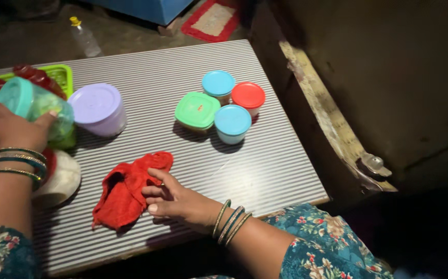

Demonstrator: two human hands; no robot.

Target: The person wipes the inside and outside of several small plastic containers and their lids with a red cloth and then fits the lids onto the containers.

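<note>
Nearest us, our right hand (175, 200) lies flat on the grey ribbed worktop (265, 170), fingers loosely apart, tips touching the crumpled red cloth (126, 188). Left of and beyond the cloth, our left hand (10, 129) has its fingers clamped around a tilted clear plastic jar with a teal lid (33, 103); its contents look pale green. Beyond the cloth stands a lilac lidded tub (99, 107).
</note>
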